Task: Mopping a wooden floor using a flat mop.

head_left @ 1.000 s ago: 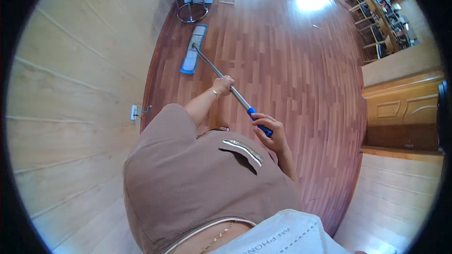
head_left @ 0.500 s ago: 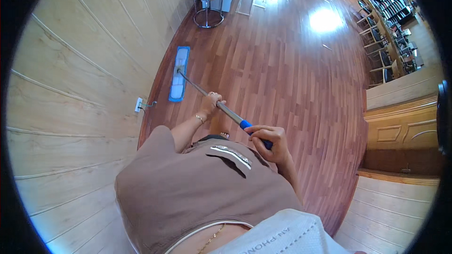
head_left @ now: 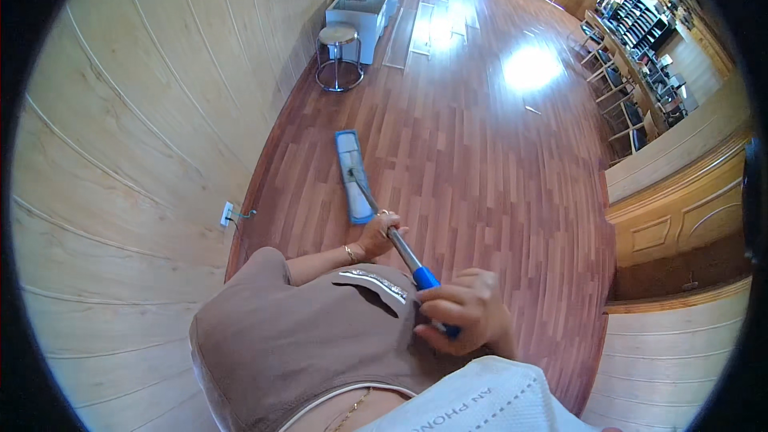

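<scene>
Head view: I'm looking down on a flat mop being worked across a red-brown plank floor (head_left: 496,160), beside a pale panelled wall (head_left: 136,136).
Mop: the blue pad (head_left: 353,176) lies flat on the floor, long side running away from me, near the wall's foot; the metal handle (head_left: 390,234) slants back from it toward my chest.
Left grip: my left hand (head_left: 376,232) is wrapped round the bare metal part of the handle, lower down the shaft, fingers closed on it.
Right grip: my right hand (head_left: 464,314) is clamped on the blue sleeve (head_left: 426,278) near the handle's top end, just in front of my body.
Doing it well: I'd judge the upper hand should steer and the lower hand press, so the pad stays flat and neither short end lifts.
Line: running the pad along the plank direction, close beside the wall, looks the cleanest stroke.
Watch for: a socket with a plug (head_left: 229,214) sits low on the wall beside me; I'd keep the pad off it.
Further off: a round stool (head_left: 338,56) and a white box unit (head_left: 360,10) stand ahead by the wall, well apart from the pad.
</scene>
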`<state>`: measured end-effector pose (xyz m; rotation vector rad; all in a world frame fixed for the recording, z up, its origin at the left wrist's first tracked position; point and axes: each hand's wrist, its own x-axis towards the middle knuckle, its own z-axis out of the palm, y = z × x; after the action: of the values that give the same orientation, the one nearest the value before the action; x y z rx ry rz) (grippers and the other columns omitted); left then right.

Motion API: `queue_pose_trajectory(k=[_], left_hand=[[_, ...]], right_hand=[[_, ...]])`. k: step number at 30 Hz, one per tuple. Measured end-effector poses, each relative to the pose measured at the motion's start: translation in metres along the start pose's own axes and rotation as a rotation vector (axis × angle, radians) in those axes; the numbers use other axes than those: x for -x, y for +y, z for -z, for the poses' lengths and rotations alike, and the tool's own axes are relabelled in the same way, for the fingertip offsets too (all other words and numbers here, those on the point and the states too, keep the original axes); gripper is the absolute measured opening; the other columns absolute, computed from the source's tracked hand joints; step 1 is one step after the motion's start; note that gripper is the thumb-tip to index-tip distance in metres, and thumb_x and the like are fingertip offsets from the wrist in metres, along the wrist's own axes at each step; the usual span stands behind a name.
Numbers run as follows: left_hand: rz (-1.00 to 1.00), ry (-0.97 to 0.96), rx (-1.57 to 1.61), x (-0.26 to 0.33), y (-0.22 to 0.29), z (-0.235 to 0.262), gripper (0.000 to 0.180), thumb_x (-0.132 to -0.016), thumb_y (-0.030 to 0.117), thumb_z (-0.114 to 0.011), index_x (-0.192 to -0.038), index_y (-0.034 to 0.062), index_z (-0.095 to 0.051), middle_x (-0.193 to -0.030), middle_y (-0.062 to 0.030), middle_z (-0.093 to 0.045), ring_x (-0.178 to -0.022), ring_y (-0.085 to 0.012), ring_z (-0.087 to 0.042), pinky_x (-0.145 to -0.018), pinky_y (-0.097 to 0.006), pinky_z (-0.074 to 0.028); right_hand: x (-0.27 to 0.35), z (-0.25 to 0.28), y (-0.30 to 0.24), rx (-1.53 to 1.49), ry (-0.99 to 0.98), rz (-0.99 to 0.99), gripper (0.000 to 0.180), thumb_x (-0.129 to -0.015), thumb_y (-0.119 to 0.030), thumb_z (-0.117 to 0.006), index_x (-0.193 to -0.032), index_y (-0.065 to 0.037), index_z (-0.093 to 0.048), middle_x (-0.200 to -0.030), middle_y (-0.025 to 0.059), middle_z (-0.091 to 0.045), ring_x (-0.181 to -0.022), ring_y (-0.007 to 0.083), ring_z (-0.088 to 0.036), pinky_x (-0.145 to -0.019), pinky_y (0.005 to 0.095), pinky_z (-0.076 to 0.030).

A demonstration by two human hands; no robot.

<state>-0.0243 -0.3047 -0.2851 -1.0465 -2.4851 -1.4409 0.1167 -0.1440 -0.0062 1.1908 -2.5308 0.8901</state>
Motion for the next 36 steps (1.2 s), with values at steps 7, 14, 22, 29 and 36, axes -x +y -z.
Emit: queue_pose_trajectory(k=[7, 14, 22, 29, 36], left_hand=[[0.028, -0.018, 0.234, -0.015, -0.011, -0.042, 0.029, -0.081, 0.021, -0.069, -0.067, 0.0034, -0.052, -0.067, -0.0145, -0.051, -0.066, -0.0297, -0.049, -0.062, -0.039, -0.04], [-0.013, 0.065, -0.02, -0.089, -0.064, -0.07, 0.025, -0.078, 0.025, -0.071, -0.071, 0.0045, -0.059, -0.075, -0.0139, -0.058, -0.082, -0.0338, -0.057, -0.076, -0.043, -0.045], [0.398, -0.007, 0.753, -0.168, -0.226, -0.115, 0.022, -0.079, 0.023, -0.07, -0.079, 0.0054, -0.056, -0.083, -0.012, -0.055, -0.08, -0.0315, -0.057, -0.07, -0.041, -0.048], [-0.096, -0.193, -0.169, -0.27, -0.308, -0.111, 0.017, -0.094, 0.02, -0.048, -0.083, 0.0092, -0.054, -0.088, -0.0065, -0.053, -0.079, -0.0201, -0.062, -0.067, -0.037, -0.056], [0.639, -0.263, 1.333, -0.357, -0.31, -0.173, 0.009, -0.091, 0.015, -0.051, -0.086, 0.0078, -0.05, -0.072, -0.0026, -0.047, -0.063, -0.0162, -0.051, -0.065, -0.03, -0.046]], right_hand=[[-0.001, -0.018, 0.017, -0.03, 0.007, 0.127, 0.025, -0.069, -0.031, -0.076, -0.069, -0.013, -0.059, -0.07, 0.0001, -0.059, -0.056, 0.0172, -0.057, -0.05, 0.0338, -0.04], [-0.002, -0.052, 0.107, -0.408, 0.245, 0.115, 0.025, -0.069, -0.022, -0.075, -0.065, -0.009, -0.054, -0.073, 0.0073, -0.059, -0.074, 0.0265, -0.059, -0.068, 0.0379, -0.043], [-0.027, -0.091, 0.227, -0.461, 0.22, -0.055, 0.019, -0.064, -0.008, -0.065, -0.061, -0.005, -0.047, -0.062, 0.011, -0.045, -0.061, 0.0313, -0.049, -0.063, 0.039, -0.038], [-0.059, -0.114, 0.342, -0.327, 0.091, -0.1, 0.024, -0.067, -0.011, -0.065, -0.061, -0.007, -0.042, -0.066, 0.0099, -0.045, -0.071, 0.0319, -0.05, -0.069, 0.0408, -0.039], [-0.065, -0.072, 0.375, -0.221, 0.33, -0.28, 0.02, -0.062, -0.007, -0.063, -0.06, -0.006, -0.043, -0.064, 0.0089, -0.045, -0.065, 0.0297, -0.046, -0.067, 0.0414, -0.038]])
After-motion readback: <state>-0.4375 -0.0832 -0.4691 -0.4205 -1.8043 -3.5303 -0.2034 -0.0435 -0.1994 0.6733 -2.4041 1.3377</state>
